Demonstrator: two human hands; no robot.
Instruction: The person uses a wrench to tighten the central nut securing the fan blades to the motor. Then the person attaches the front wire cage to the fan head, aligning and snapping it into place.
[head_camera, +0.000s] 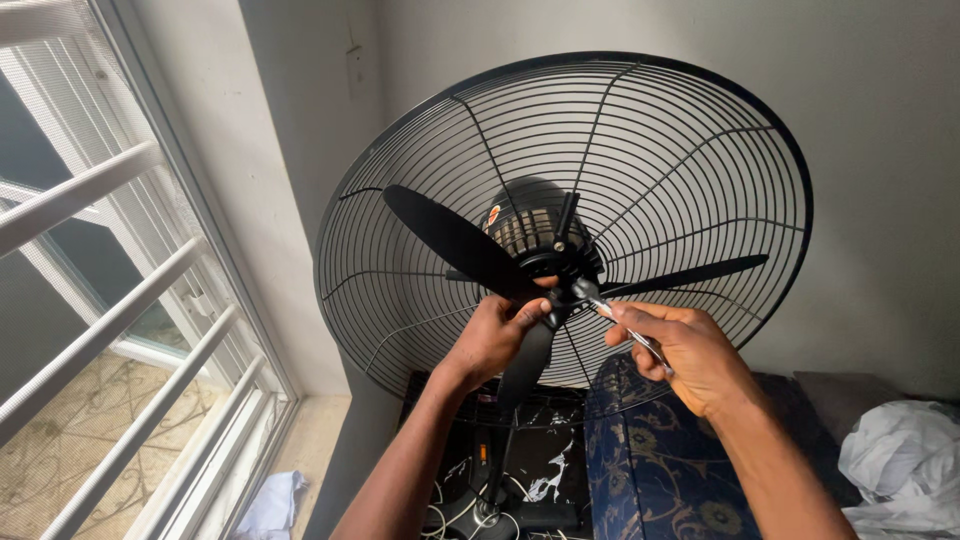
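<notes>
At the middle of the view stands a black fan (560, 240) with its front guard off, so the three black blades (450, 240) are bare in front of the round wire rear guard (690, 150). Both of the person's hands meet at the hub (562, 272), where the blades join. On that hub the left hand (492, 335) is closed, thumb and fingertips pressed against its lower left side, just beside the blade that points down. Opposite it, the right hand (685, 350) is curled around a thin silver tool (632, 335), pinching it between thumb and fingers, and the tool's tip touches the right side of the hub. Behind the fan is a plain grey wall. To the left runs a window with white bars (100, 300). Below the guard sits a dark blue cushion with a gold flower pattern (660, 470), and a crumpled white cloth (905, 455) lies at the lower right, well apart from the hands.
</notes>
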